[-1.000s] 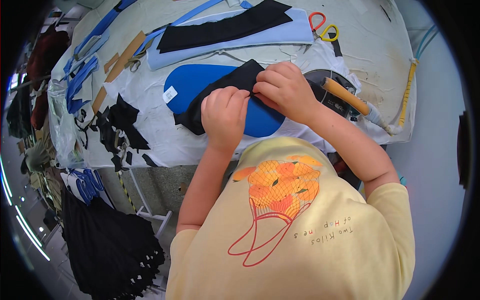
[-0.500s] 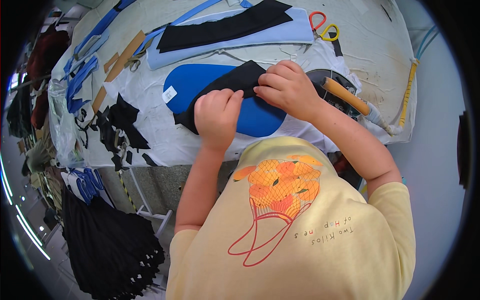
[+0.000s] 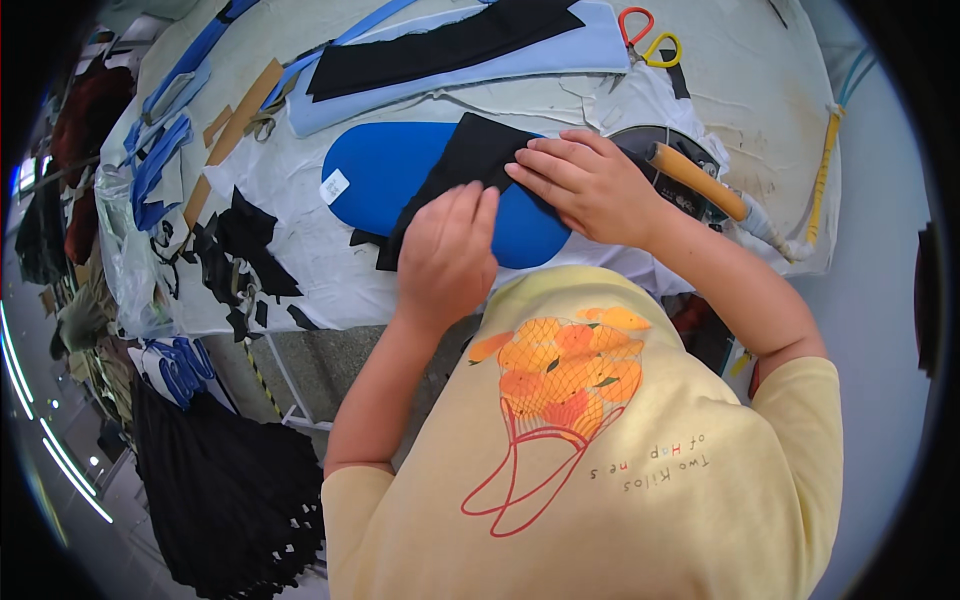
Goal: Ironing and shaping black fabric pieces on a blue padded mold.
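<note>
A blue oval board [image 3: 372, 165] with a small white tag at its left end lies in front of me. Across its middle rests a piece of black cloth [image 3: 472, 150], now spread wide and slanting down to the left. My left hand [image 3: 448, 252] is on the cloth's lower left part, fingers outstretched and held close together. From the right, my right hand [image 3: 592, 185] lies over the cloth's right edge and the board, its fingers flat. Neither hand is wrapped round anything. The part of the cloth under my palms is hidden.
An iron [image 3: 695, 188] with a wooden handle stands right of the board. Scissors [image 3: 645, 45] with red and yellow handles lie beyond, beside a light blue panel [image 3: 600, 50] bearing a black strip [image 3: 440, 50]. Black scraps [image 3: 245, 225] lie at left; dark cloth [image 3: 225, 490] hangs below.
The black cloth has gone from a narrow folded band to a wider, flatter piece. Both hands have loosened from pinching its edge and now lie with fingers extended.
</note>
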`<control>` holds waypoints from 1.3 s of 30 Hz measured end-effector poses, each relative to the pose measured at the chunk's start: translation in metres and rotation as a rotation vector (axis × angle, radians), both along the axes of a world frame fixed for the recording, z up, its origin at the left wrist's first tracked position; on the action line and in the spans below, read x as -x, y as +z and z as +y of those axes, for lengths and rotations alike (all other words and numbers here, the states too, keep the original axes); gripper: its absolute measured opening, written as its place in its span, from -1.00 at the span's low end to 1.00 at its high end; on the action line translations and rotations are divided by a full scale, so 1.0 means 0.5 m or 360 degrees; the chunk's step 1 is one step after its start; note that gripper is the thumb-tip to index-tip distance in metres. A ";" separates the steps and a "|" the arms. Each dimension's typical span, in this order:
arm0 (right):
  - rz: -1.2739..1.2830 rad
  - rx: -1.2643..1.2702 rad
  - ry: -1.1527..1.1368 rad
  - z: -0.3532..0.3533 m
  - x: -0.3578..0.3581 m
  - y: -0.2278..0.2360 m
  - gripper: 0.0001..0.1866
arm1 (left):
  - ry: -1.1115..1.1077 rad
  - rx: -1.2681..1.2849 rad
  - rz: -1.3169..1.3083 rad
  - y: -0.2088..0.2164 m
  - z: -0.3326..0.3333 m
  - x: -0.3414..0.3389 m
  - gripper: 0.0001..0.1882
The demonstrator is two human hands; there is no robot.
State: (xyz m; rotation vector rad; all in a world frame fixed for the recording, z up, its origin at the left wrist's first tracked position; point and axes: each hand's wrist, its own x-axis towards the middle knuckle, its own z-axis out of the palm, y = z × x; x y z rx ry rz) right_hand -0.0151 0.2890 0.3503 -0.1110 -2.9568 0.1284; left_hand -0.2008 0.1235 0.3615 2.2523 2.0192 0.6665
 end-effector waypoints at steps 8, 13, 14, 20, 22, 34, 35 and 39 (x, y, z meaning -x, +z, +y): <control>-0.0022 0.0354 -0.0263 -0.023 -0.026 -0.010 -0.39 | -0.0142 0.0372 0.0101 -0.012 0.024 0.016 -0.34; 0.0067 0.0621 -0.0534 -0.037 -0.024 -0.014 -0.36 | -0.0161 0.0423 0.0136 -0.008 0.027 0.013 -0.34; 0.0093 0.0632 -0.0543 -0.038 -0.020 -0.012 -0.36 | -0.0160 0.0430 0.0136 -0.008 0.028 0.014 -0.33; 0.0002 0.0435 -0.0517 -0.038 -0.025 -0.021 -0.35 | -0.0212 0.0470 0.0155 -0.010 0.007 0.037 -0.30; 0.0005 0.0443 -0.0524 -0.038 -0.025 -0.025 -0.34 | -0.0215 0.0470 0.0150 -0.008 0.008 0.036 -0.30; 0.0175 0.0304 -0.0992 0.037 -0.128 -0.009 -0.31 | -0.0211 0.0478 0.0169 -0.004 0.009 0.034 -0.27; 0.0099 0.0267 -0.1092 0.053 -0.163 0.001 -0.34 | -0.0216 0.0480 0.0176 -0.005 0.010 0.032 -0.27; -0.0717 0.0881 -0.1417 0.088 -0.223 0.041 -0.56 | -0.0178 0.0432 0.0200 -0.004 0.006 0.034 -0.24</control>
